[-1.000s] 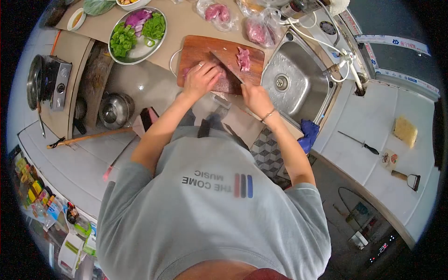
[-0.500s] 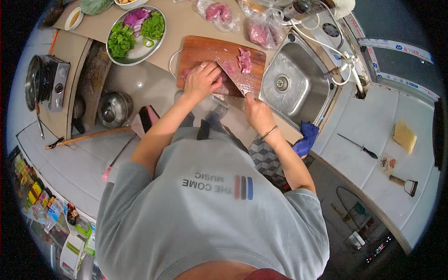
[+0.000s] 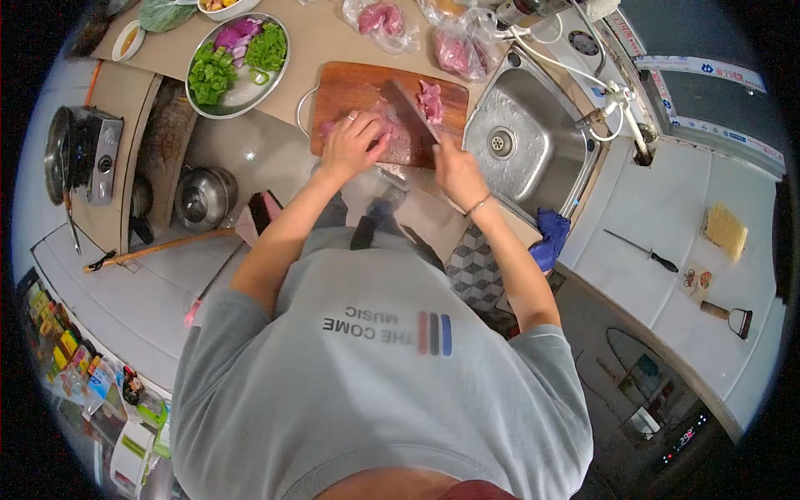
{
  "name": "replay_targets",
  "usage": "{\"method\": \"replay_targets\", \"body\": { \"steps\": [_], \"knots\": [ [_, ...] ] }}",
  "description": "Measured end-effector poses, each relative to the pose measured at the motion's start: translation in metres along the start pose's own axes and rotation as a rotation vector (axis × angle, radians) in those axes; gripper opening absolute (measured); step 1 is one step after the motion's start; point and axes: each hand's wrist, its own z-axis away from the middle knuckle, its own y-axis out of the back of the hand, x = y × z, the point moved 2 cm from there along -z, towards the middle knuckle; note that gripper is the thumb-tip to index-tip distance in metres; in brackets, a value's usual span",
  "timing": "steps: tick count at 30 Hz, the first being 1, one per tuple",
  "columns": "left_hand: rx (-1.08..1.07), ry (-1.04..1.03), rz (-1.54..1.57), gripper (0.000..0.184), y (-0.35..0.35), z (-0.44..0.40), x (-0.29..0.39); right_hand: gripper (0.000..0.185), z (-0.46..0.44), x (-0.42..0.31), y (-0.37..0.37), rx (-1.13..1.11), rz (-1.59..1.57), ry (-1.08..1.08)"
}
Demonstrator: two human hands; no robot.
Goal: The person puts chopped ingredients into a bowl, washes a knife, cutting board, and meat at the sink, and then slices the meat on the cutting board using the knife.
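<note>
A wooden cutting board (image 3: 354,83) lies on the counter beside the sink. My right hand (image 3: 458,173) is wrapped round the handle of a knife (image 3: 412,112), whose wide blade slants up and left over the board. On the board's left half, my left hand (image 3: 352,148) presses down on raw meat (image 3: 383,125) with curled fingers, left of the blade. More of that meat shows at the hand's left edge. Cut meat pieces (image 3: 430,102) lie at the board's upper right, just right of the blade.
A metal plate (image 3: 255,94) of chopped greens and purple onion stands left of the board. Bagged meat (image 3: 454,52) lies behind it. The steel sink (image 3: 533,125) is on the right, with a blue cloth (image 3: 551,237) at its near corner.
The knife first moved down and its blade tilted more steeply, then it came back up the board. My left hand has shifted slightly left and down, still on the meat.
</note>
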Motion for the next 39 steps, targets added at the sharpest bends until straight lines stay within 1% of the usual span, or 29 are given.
{"method": "replay_targets", "body": {
  "steps": [2,3,5,6,8,9,11,13,15,20,22,23,25,27,29,31,32,34,35,39],
  "knots": [
    [0.005,-0.023,0.033,0.022,-0.001,0.002,0.000,0.014,0.011,-0.002,0.017,0.149,-0.033,-0.163],
    [0.008,-0.035,0.038,0.021,-0.001,0.002,0.000,0.014,0.016,-0.006,0.023,0.150,-0.035,-0.164],
    [0.005,-0.048,0.042,0.019,-0.001,0.003,-0.001,0.020,0.028,-0.016,0.029,0.036,0.060,-0.109],
    [-0.014,-0.046,0.037,0.021,-0.002,0.004,-0.002,0.020,0.036,-0.017,0.028,0.037,0.057,-0.113],
    [-0.033,-0.045,0.034,0.022,-0.005,0.004,-0.004,0.023,0.047,-0.020,0.025,0.045,0.154,0.048],
    [-0.054,-0.048,0.001,0.024,-0.004,0.004,-0.005,0.023,0.051,-0.022,0.024,0.044,0.153,0.045],
    [-0.079,-0.052,-0.031,0.026,-0.004,0.004,-0.005,0.025,0.052,-0.024,0.019,-0.068,0.233,-0.017],
    [-0.053,-0.075,-0.022,0.030,-0.002,0.002,-0.003,0.024,0.045,-0.021,0.011,-0.109,0.230,-0.022],
    [-0.073,-0.062,-0.029,0.031,-0.003,0.003,-0.005,0.023,0.031,-0.023,0.003,-0.151,0.226,-0.028],
    [-0.106,-0.058,-0.012,0.033,-0.004,0.004,-0.005,0.016,-0.047,-0.045,-0.020,-0.181,0.232,-0.074],
    [-0.078,-0.024,0.019,0.033,-0.002,0.004,-0.007,0.015,-0.074,-0.053,-0.024,-0.048,0.206,0.023],
    [-0.051,-0.017,-0.005,0.034,-0.001,0.003,-0.005,0.015,-0.075,-0.053,-0.023,-0.046,0.204,0.024],
    [-0.064,-0.022,-0.009,0.032,0.000,0.003,-0.003,0.015,-0.072,-0.053,-0.021,-0.060,0.157,0.004],
    [-0.069,-0.024,-0.014,0.030,0.001,-0.001,-0.001,0.015,-0.053,-0.047,-0.019,-0.034,0.186,0.028],
    [0.005,-0.052,-0.032,0.026,0.004,-0.003,0.003,0.015,-0.032,-0.035,-0.012,-0.014,0.212,0.059],
    [0.022,-0.056,-0.007,0.026,0.002,-0.001,0.000,0.016,-0.014,-0.014,-0.002,-0.146,0.214,-0.062],
    [0.036,-0.067,0.020,0.025,0.000,0.000,-0.002,0.016,-0.011,-0.006,-0.001,-0.144,0.216,-0.059],
    [0.015,-0.065,0.043,0.024,-0.001,0.006,-0.002,0.013,-0.008,0.007,0.006,0.093,0.083,-0.092],
    [-0.005,-0.059,0.063,0.023,-0.002,0.007,-0.004,0.014,-0.009,0.016,0.008,0.131,0.007,-0.150],
    [-0.020,-0.076,0.137,0.022,0.007,0.009,-0.002,0.015,0.001,-0.006,0.027,0.101,-0.055,-0.109]
  ]
}}
